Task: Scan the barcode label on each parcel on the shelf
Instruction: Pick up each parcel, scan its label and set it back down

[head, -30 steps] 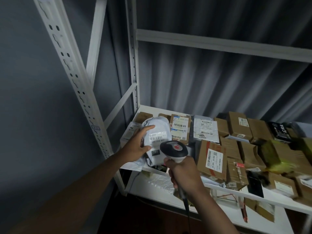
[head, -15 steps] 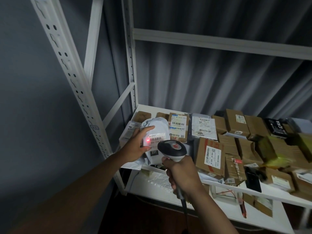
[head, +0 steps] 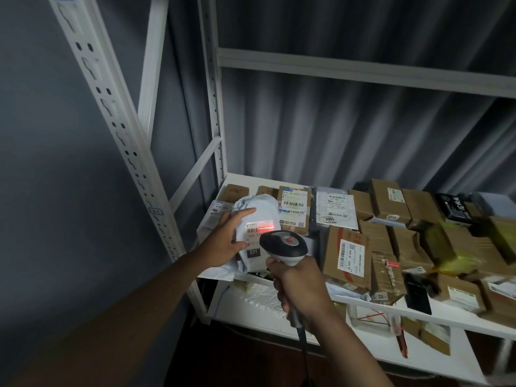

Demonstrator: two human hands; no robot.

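1. Just left of the frame's centre, the left hand (head: 226,241) rests against a soft white plastic mailer parcel (head: 255,219), with the fingers nearly straight along its left side and the thumb laid over the top; the parcel stands tilted at the left front of the white metal shelf (head: 279,183).
2. Below centre, the right hand (head: 300,286) curls tightly around the grip of a grey-and-black handheld barcode scanner (head: 284,247), whose head points at the parcel from just beside it.
3. A red scan line (head: 265,227) glows across the white barcode label (head: 258,231) on the parcel's front; the digits "231" are legible below it.
4. Right of the parcel, a brown cardboard box with a white barcode label (head: 294,209) stands upright, and a flat grey mailer marked "2005" (head: 335,210) lies beside it.
5. A larger brown carton with a red-printed side label (head: 349,255) leans at the shelf's front edge, right of the scanner.
6. More brown boxes (head: 391,199) crowd the right of the frame, blurred toward the edge.
7. A dark cable (head: 303,342) hangs from the scanner's handle.
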